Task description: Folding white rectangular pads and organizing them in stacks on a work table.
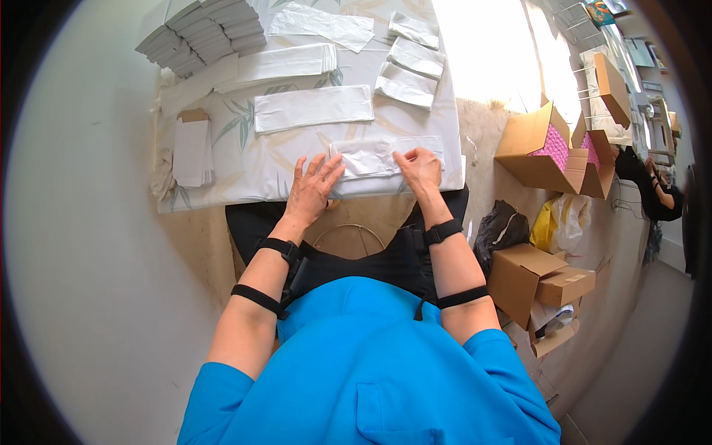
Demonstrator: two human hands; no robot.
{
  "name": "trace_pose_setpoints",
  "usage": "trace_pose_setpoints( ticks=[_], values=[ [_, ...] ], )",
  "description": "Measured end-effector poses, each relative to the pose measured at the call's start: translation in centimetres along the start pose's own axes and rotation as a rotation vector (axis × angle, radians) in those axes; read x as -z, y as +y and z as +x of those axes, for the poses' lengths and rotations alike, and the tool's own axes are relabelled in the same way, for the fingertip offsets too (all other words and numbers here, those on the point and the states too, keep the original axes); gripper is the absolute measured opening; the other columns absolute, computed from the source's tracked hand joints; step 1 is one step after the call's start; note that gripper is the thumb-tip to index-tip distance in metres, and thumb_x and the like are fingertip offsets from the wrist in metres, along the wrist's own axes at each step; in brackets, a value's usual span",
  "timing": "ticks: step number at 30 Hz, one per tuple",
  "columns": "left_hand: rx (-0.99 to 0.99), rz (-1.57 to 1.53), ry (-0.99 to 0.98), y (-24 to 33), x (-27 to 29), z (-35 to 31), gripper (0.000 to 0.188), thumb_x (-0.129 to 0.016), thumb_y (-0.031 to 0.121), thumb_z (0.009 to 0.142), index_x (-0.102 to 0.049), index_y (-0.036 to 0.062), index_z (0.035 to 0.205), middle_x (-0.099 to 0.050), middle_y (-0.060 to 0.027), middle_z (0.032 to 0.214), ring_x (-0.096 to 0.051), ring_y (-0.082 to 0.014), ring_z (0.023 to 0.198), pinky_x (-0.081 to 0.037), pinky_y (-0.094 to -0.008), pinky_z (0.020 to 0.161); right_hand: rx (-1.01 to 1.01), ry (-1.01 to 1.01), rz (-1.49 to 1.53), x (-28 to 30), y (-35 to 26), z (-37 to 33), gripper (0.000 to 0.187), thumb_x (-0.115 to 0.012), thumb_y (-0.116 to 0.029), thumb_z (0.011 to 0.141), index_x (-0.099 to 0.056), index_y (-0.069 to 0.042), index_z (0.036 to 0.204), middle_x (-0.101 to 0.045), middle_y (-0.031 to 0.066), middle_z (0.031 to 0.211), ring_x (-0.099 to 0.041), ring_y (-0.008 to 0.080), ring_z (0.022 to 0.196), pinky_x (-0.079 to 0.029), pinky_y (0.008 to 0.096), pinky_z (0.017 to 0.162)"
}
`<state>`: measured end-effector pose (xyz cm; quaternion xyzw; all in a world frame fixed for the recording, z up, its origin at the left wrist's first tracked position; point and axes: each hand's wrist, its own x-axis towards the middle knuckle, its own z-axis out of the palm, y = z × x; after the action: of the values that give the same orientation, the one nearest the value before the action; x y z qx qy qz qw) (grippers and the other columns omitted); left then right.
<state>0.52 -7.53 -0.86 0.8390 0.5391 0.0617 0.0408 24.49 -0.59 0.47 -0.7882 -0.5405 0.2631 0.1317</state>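
A thin, white, crinkled folded piece (367, 157), which could be plastic or cloth, lies flat at the near edge of the table. My left hand (311, 185) rests at its left end with the fingers spread. With thumb and fingertips together, my right hand (420, 169) pinches the same piece right of its middle. Part of the piece extends beyond the right fingers. Just behind lies a long white folded strip (314, 108), and a thicker folded pile (289, 64) sits farther back. Several smaller white folded packets (406, 85) form a column at the right.
A tall stack of white bundles (200, 33) fills the far left corner. Flat white cartons (194, 152) lie at the table's left edge. On the floor to the right are cardboard boxes (519, 141) with pink padding, bags (567, 222) and an open carton (515, 278).
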Motion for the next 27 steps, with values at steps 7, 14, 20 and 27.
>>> trace_pose_setpoints(
  ticks=[7,14,20,27],
  values=[
    [0.004,-0.140,0.071,0.1,0.9,0.5,0.049,-0.060,0.008,0.082,-0.052,0.0165,0.130,-0.042,0.0017,0.145,-0.035,-0.0204,0.135,-0.015,-0.0450,0.115,0.214,-0.002,0.292,1.2,0.6,1.0,0.025,-0.067,-0.030,0.076,-0.071,-0.006,0.079,-0.070,0.0131,0.074,-0.068,0.0289,0.072,-0.053,0.0381,0.069],
    [0.094,-0.182,0.031,-1.3,1.7,-0.3,0.057,-0.063,0.033,0.086,-0.045,0.0192,0.138,-0.034,0.0015,0.150,-0.023,-0.0201,0.142,-0.005,-0.0490,0.117,-0.024,-0.089,0.027,-0.3,0.2,-0.1,0.038,-0.071,-0.040,0.074,-0.072,-0.003,0.080,-0.070,0.0123,0.075,-0.068,0.0250,0.071,-0.053,0.0355,0.070],
    [-0.047,-0.101,-0.059,-1.3,1.6,-0.4,0.058,-0.062,0.037,0.086,-0.045,0.0208,0.139,-0.032,0.0030,0.151,-0.019,-0.0203,0.143,-0.001,-0.0512,0.118,-0.079,-0.140,0.073,-0.9,1.0,0.3,0.034,-0.073,-0.040,0.069,-0.073,-0.007,0.078,-0.070,0.0123,0.076,-0.068,0.0273,0.074,-0.053,0.0373,0.072],
    [-0.053,0.022,-0.100,-1.6,1.0,-1.2,0.058,-0.062,0.045,0.084,-0.047,0.0248,0.136,-0.032,0.0064,0.151,-0.017,-0.0183,0.144,0.002,-0.0530,0.118,-0.058,-0.203,0.160,-1.1,1.4,0.2,0.033,-0.074,-0.039,0.069,-0.072,-0.006,0.075,-0.069,0.0100,0.073,-0.066,0.0225,0.070,-0.052,0.0349,0.069]
  ],
)
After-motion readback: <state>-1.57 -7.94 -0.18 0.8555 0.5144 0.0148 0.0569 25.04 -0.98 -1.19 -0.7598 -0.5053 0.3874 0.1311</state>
